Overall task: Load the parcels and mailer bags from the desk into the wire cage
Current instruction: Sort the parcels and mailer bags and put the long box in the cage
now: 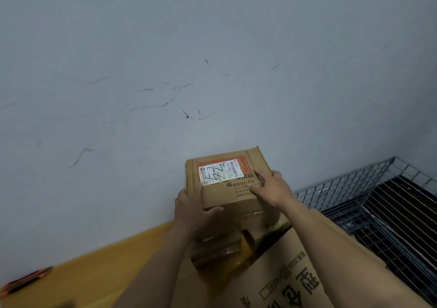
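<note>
A brown cardboard parcel (227,182) with a white shipping label and red print is held up in front of the wall. My left hand (192,209) grips its near left corner, thumb along the front edge. My right hand (272,188) lies flat on its right top side, fingers spread over the print. Below it several taped parcels (217,248) are stacked on the wooden desk (99,274). The wire cage (369,201) stands at the right, its mesh top rim level with the parcel's underside.
A large printed cardboard box (295,281) lies in the foreground under my right forearm. An orange-and-black tool (26,280) rests on the desk's far left. A scuffed grey wall fills the background, close behind the desk and cage.
</note>
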